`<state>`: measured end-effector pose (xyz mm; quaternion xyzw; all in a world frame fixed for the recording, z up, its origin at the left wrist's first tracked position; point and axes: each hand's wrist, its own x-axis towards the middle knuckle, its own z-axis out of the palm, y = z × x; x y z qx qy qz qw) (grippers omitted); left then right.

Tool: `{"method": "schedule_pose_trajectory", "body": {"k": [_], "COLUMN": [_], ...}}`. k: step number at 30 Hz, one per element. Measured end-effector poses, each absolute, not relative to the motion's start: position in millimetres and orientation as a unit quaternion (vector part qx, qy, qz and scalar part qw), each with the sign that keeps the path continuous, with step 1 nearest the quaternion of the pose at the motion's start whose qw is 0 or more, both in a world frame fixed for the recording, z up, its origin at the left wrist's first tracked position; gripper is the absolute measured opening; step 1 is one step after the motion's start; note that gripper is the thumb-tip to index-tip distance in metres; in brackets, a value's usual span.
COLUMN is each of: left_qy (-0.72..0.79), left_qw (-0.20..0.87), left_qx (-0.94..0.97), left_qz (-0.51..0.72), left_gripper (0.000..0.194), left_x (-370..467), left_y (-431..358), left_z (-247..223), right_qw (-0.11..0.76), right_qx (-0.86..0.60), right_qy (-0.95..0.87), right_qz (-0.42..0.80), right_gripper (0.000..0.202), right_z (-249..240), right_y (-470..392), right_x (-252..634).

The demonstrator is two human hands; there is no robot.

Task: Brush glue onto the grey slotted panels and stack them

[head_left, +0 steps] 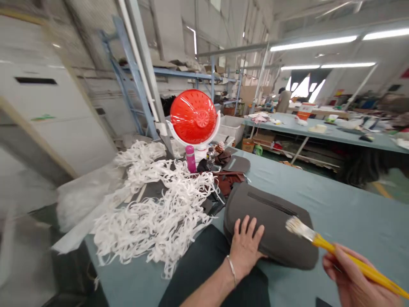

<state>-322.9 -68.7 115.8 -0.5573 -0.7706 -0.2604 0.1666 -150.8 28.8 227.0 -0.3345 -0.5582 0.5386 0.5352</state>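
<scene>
A dark grey padded piece (pixel 271 228) with a zipper-like slit along its upper part lies on the blue-green table (pixel 338 200). Spread flat on its lower left part is my left hand (pixel 246 247), fingers apart, holding nothing, a silver bracelet at the wrist. At the lower right, my right hand (pixel 354 277) is wrapped round the yellow handle of a brush (pixel 322 243). The brush's pale bristles are over the right part of the grey piece; whether they touch it I cannot tell. Below my left hand is dark cloth (pixel 204 264).
White strips (pixel 156 213) are heaped on the left. Behind them stand a pink bottle (pixel 191 159), a small dark bottle (pixel 210 158) and a red round heater-like device (pixel 194 117). Brown cloth (pixel 228 181) lies behind the grey piece. A person (pixel 283 101) is far back beyond another table (pixel 335 132).
</scene>
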Motion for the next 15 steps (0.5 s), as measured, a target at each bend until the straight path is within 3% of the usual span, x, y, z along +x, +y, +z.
{"method": "schedule_pose_trajectory", "body": {"k": [4, 8, 12, 15], "left_qy": [-0.772, -0.748, -0.759, -0.755], "left_qw": [0.121, 0.103, 0.1, 0.092], "left_qx": [-0.536, -0.564, -0.545, -0.544], "left_qz": [-0.318, -0.335, -0.343, -0.355], "left_gripper": [0.081, 0.056, 0.046, 0.043], "left_x": [-306.5, -296.5, -298.0, -301.0], "left_y": [-63.2, -55.3, -49.2, -49.8], "left_z": [125.0, 121.5, 111.6, 108.7], "right_qw": [0.48, 0.37, 0.244, 0.234], "right_qx": [-0.329, -0.322, -0.291, -0.285], "right_qy": [-0.606, -0.689, -0.751, -0.772], "right_qz": [0.543, 0.533, 0.54, 0.518], "right_gripper": [0.033, 0.028, 0.021, 0.022], "right_z": [242.7, 237.6, 222.8, 215.4], "right_y": [28.3, 19.8, 19.1, 38.0], "right_x": [-213.6, -270.2, -308.6, -333.3]}}
